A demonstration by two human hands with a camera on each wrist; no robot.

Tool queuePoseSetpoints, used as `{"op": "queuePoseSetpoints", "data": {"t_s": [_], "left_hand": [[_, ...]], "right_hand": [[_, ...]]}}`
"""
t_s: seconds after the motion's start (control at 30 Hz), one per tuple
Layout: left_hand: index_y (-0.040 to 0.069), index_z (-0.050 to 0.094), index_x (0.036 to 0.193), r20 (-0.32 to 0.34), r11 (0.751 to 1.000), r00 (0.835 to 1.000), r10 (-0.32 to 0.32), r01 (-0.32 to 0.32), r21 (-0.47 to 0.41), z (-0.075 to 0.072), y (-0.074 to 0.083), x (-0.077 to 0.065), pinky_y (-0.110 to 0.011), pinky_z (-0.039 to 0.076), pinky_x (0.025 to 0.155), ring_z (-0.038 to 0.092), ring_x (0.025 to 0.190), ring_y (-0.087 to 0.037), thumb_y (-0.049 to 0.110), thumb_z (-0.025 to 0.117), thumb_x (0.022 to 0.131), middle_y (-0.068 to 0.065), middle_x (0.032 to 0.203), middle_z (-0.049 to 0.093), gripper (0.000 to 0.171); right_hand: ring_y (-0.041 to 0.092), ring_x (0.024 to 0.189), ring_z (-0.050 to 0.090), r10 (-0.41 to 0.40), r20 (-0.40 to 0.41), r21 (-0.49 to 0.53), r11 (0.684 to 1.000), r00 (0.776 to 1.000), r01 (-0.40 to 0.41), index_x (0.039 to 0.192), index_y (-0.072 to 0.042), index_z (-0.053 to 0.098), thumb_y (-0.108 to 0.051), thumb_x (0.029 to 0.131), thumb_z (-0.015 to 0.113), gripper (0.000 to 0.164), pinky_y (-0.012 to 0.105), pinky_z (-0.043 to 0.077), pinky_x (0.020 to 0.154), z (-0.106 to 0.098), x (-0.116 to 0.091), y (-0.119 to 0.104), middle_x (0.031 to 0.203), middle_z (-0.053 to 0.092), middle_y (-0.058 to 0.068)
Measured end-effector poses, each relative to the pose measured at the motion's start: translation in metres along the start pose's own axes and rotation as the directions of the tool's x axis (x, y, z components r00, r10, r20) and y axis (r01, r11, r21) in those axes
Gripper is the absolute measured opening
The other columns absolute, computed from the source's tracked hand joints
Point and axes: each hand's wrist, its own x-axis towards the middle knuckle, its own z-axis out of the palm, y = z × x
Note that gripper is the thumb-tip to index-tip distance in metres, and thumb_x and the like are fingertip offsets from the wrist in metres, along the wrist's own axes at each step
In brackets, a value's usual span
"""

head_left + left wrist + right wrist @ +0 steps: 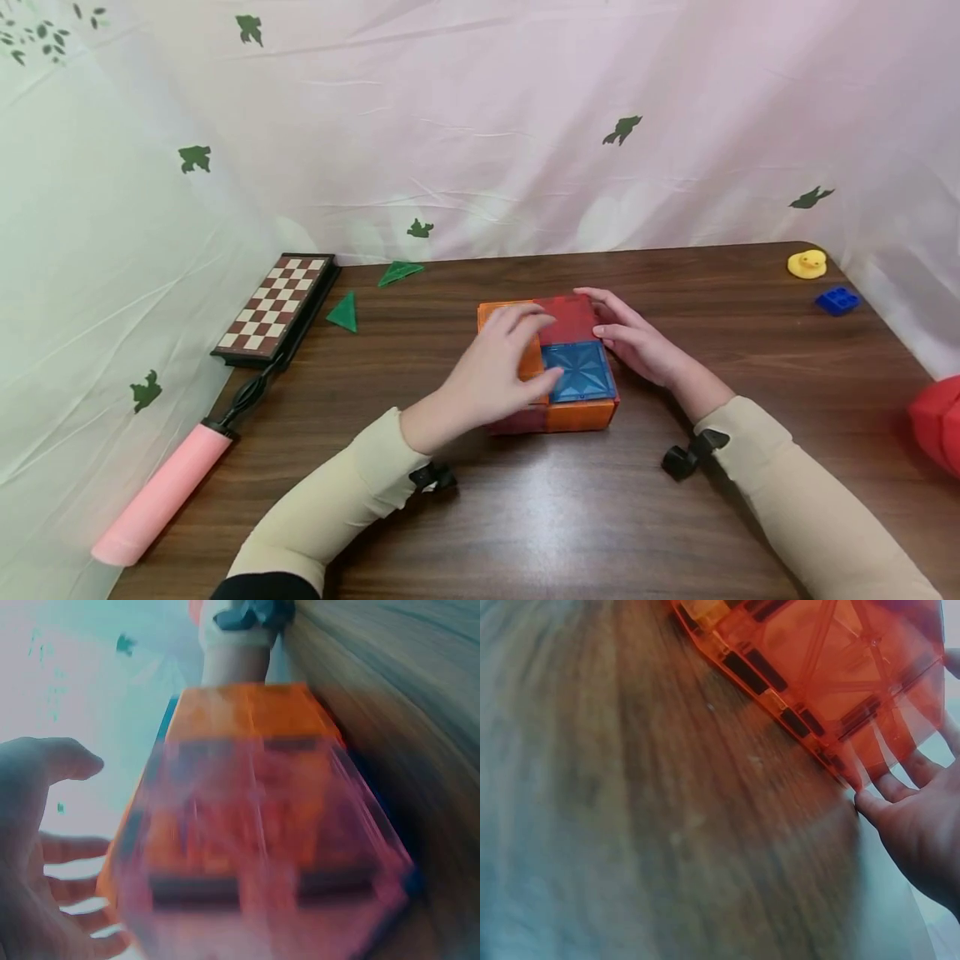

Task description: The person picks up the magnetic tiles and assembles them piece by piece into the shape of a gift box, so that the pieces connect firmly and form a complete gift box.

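Observation:
A low box of translucent magnetic tiles [581, 416] sits on the table, with orange sides. On its top lie a blue tile [579, 372] at the near right and a red tile [564, 320] behind it. My left hand [483, 371] hovers over the box's left part, thumb and fingers spread and curved, nothing between them. In the left wrist view that hand [34, 855] is beside the blurred box. My right hand [637, 346] rests its fingertips against the box's right side; in the right wrist view its extended fingers [919, 761] touch the orange wall.
Two green triangle tiles [342, 312] lie left of the box. A chessboard case [273, 308] and a pink-barrelled pump [165, 492] line the left edge. A yellow duck [807, 264], blue brick [837, 301] and red object [937, 425] are at the right.

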Motion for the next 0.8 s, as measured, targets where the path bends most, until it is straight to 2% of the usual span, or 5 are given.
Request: {"op": "queuePoseSetpoints", "data": {"t_s": [0.17, 0.3, 0.43, 0.63, 0.8], "left_hand": [[0.005, 0.033, 0.156, -0.004, 0.947, 0.962, -0.273, 0.267, -0.180, -0.004, -0.020, -0.035, -0.049, 0.038, 0.112, 0.031, 0.144, -0.028, 0.042, 0.082, 0.084, -0.011, 0.162, 0.028, 0.095], [0.005, 0.013, 0.163, 0.111, 0.840, 0.906, -0.408, 0.420, -0.345, 0.005, -0.029, -0.061, -0.048, 0.039, 0.111, 0.034, 0.145, -0.029, 0.042, 0.086, 0.081, -0.014, 0.165, 0.021, 0.115], [0.005, 0.006, 0.163, 0.221, 0.714, 0.886, -0.407, 0.460, -0.529, 0.012, -0.040, -0.074, -0.047, 0.042, 0.108, 0.039, 0.142, -0.031, 0.031, 0.083, 0.087, -0.015, 0.163, 0.025, 0.112], [0.002, 0.018, 0.161, 0.240, 0.540, 0.872, -0.426, 0.458, -0.706, 0.013, -0.069, -0.054, -0.051, 0.036, 0.112, 0.036, 0.144, -0.036, 0.036, 0.050, 0.107, -0.022, 0.161, 0.029, 0.071], [0.001, 0.031, 0.156, 0.266, 0.394, 0.845, -0.463, 0.465, -0.793, 0.015, -0.093, -0.027, -0.049, 0.033, 0.115, 0.036, 0.145, -0.033, 0.039, 0.041, 0.109, -0.019, 0.158, 0.036, 0.062]], "right_hand": [[0.022, 0.133, 0.045, 0.019, -0.033, -0.029, 0.999, 0.999, -0.020, 0.158, -0.013, 0.032, -0.017, 0.108, 0.042, 0.051, 0.027, 0.043, 0.105, 0.003, -0.001, -0.002, 0.150, 0.038, 0.010], [0.019, 0.127, 0.050, 0.053, -0.096, -0.052, 0.997, 0.994, -0.058, 0.152, -0.012, 0.039, -0.021, 0.109, 0.044, 0.044, 0.025, 0.046, 0.101, 0.005, -0.001, -0.004, 0.143, 0.045, 0.006], [0.020, 0.128, 0.047, 0.111, -0.161, -0.084, 0.988, 0.981, -0.126, 0.154, -0.011, 0.035, -0.025, 0.109, 0.046, 0.048, 0.023, 0.047, 0.099, 0.008, -0.002, -0.009, 0.147, 0.040, 0.010], [0.030, 0.144, 0.029, 0.194, -0.194, -0.130, 0.967, 0.962, -0.221, 0.163, -0.015, 0.018, -0.034, 0.109, 0.046, 0.064, 0.017, 0.042, 0.101, 0.017, -0.014, -0.015, 0.163, 0.022, 0.014], [0.032, 0.148, 0.025, 0.185, -0.148, -0.153, 0.966, 0.972, -0.207, 0.165, -0.017, 0.014, -0.031, 0.110, 0.043, 0.063, 0.017, 0.040, 0.102, 0.027, -0.038, -0.013, 0.168, 0.012, 0.014]]}}
